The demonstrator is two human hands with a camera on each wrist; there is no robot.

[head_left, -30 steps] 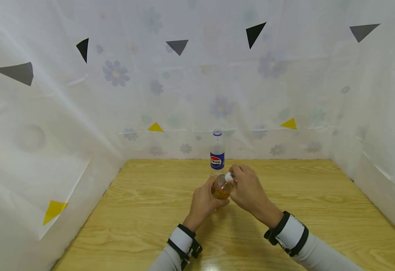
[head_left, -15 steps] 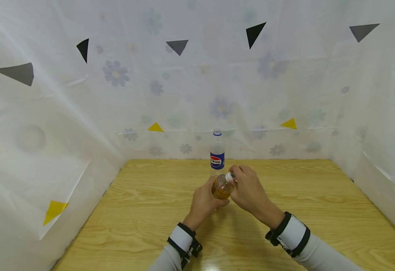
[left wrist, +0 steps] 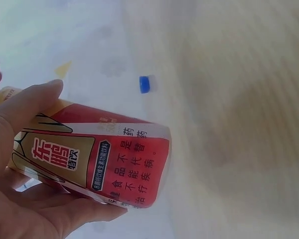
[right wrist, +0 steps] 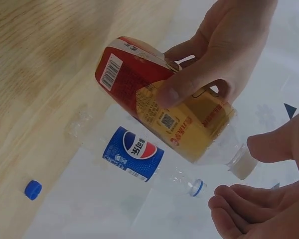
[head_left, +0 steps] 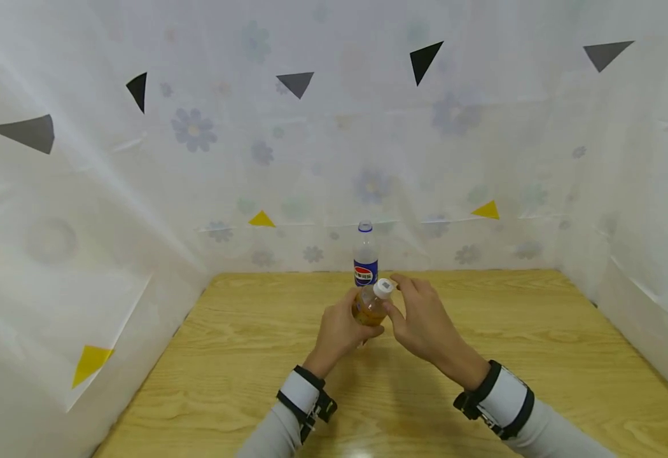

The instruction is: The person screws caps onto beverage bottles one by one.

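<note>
From my remote seat, I see the left hand wrapped around a small red-and-gold labelled drink bottle, holding it lifted and tilted just above the middle of the wooden surface. The left wrist view shows the thumb lying along the top of the label and the fingers curled underneath, so the bottle is held firmly around its body. Amber liquid fills its lower part.

The right hand sits just beside the bottle's neck. Its fingers are loosely curled and parted from the thumb, with the white cap lying in the opening between them; in the right wrist view the fingertips stand just apart from the cap, and I cannot tell from the head view whether they touch it.

Behind the hands, near the far edge of the surface, a clear bottle with a blue Pepsi label stands upright; the right wrist view shows it uncapped, with only a blue ring at the neck. A loose blue cap lies on the surface well apart from it. Both forearms wear white bands with black straps. A pale flowered sheet with dark and yellow triangles hangs around the surface on three sides.
</note>
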